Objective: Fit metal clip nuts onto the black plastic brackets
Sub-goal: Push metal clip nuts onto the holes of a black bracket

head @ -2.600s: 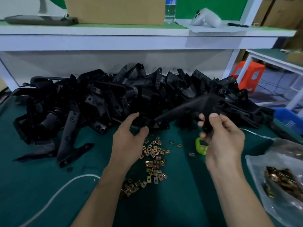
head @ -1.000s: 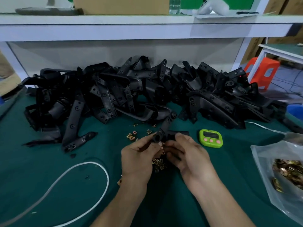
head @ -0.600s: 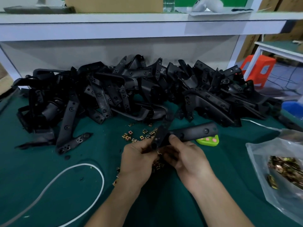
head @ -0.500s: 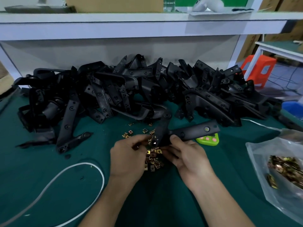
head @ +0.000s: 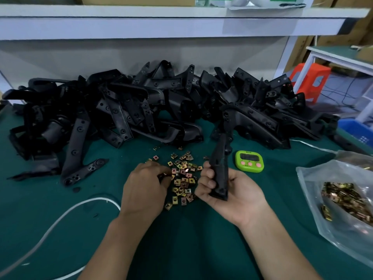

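The right hand [head: 232, 190] grips a bracket [head: 220, 164] upright just right of the clip nuts [head: 182, 178], probably ready for fitting. The left hand [head: 143, 188] curls its fingers among them; whether they pinch one, I cannot tell.

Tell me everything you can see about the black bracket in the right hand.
The bracket is a long, narrow piece of matte black moulded plastic with notches along its edges. It stands nearly upright above the green mat, top leaning toward the pile. The right hand grips its lower end, fingers curled round its left edge, base against the palm. Nothing else touches it.
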A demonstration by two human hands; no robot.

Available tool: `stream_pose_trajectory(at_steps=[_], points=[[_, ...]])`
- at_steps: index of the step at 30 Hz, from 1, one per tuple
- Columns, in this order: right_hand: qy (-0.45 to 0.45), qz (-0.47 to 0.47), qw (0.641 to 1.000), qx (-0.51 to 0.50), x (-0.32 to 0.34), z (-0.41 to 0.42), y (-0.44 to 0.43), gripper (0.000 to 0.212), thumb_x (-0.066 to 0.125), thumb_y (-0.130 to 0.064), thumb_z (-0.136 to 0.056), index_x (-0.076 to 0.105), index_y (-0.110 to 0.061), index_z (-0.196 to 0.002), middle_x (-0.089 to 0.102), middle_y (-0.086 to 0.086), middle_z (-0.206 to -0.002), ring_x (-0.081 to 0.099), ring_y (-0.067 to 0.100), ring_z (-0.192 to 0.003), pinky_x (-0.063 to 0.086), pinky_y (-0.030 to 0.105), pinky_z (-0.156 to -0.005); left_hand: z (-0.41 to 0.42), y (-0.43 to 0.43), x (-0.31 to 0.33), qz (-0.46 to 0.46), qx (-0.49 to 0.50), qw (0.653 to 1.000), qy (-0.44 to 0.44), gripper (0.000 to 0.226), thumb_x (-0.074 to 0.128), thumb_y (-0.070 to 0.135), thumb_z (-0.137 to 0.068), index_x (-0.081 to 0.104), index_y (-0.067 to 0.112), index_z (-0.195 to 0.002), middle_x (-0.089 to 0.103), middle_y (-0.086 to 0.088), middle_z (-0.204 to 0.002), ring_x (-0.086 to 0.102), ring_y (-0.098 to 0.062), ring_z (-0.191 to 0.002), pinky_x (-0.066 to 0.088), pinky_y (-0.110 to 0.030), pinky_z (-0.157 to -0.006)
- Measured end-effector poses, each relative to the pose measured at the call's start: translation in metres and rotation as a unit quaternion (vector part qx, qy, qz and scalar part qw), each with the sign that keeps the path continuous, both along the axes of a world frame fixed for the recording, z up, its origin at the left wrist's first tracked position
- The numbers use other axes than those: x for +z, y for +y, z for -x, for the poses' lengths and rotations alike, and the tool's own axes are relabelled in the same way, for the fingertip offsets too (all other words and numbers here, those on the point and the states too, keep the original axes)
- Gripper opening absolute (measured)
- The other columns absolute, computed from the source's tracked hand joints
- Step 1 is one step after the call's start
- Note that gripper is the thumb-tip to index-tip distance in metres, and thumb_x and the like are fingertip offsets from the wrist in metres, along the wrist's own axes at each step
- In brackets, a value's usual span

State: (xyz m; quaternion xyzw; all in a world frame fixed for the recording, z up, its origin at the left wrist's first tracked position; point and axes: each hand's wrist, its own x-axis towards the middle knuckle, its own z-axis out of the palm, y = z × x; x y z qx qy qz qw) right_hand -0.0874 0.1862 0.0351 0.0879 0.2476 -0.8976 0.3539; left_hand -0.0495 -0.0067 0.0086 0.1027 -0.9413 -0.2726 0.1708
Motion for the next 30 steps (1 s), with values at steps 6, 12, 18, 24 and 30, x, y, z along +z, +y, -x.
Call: stream_pose_trajectory(at_steps=[6,12,18,24,30], points=[[-0.038,0.090,0.994,0.051,-0.001,-0.004,-0.004,0.032,0.050,-0.034,-0.099,0.055,-0.005,-0.088,0.036,-0.002,-0.061,0.026,0.011,-0.046,0.029,0.028,-0.047,0.001,-0.002,-0.001,0.002,-0.019,1.000,0.003,0.018,0.077,0.024,-0.087,0.079,0.033,-0.102,0.067,0.012,-0.103,0.058,-0.012,-0.098,0.045,-0.028,-0.078],[0.027,-0.022,0.999,0.037,-0.004,-0.004,-0.011,0.028,0.048,-0.032,-0.102,0.056,-0.008,-0.088,0.040,0.001,-0.059,0.030,0.013,-0.043,0.031,0.028,-0.047,0.001,-0.002,-0.002,0.000,-0.013,1.000,0.005,0.018,0.076,0.030,-0.088,0.079,0.039,-0.103,0.062,0.019,-0.101,0.054,-0.006,-0.097,0.040,-0.025,-0.078],[0.121,-0.259,0.938,-0.196,-0.005,0.000,-0.013,0.013,0.064,-0.009,-0.096,0.067,-0.017,-0.086,0.069,0.001,-0.075,0.067,0.015,-0.065,0.057,0.027,-0.057,0.001,-0.001,-0.002,-0.039,0.012,0.999,0.017,0.012,0.076,0.029,-0.089,0.081,0.037,-0.097,0.058,0.028,-0.090,0.054,-0.002,-0.093,0.042,-0.025,-0.077],[0.148,-0.299,0.922,-0.198,-0.008,0.004,-0.010,0.015,0.064,-0.006,-0.096,0.063,-0.019,-0.089,0.075,-0.003,-0.083,0.070,0.009,-0.071,0.053,0.028,-0.067,0.000,0.003,0.008,-0.124,0.123,0.979,0.107,0.010,0.064,0.042,-0.088,0.069,0.051,-0.088,0.066,0.028,-0.069,0.063,-0.002,-0.066,0.041,-0.018,-0.054],[0.130,-0.276,0.935,-0.182,-0.010,0.008,-0.007,0.011,0.065,-0.006,-0.095,0.064,-0.016,-0.093,0.076,0.000,-0.084,0.072,0.011,-0.071,0.057,0.026,-0.057,0.006,-0.002,0.009,-0.444,0.086,0.887,0.097,0.020,0.076,0.010,-0.084,0.081,0.029,-0.080,0.078,0.001,-0.076,0.077,-0.018,-0.075,0.063,-0.036,-0.075]])
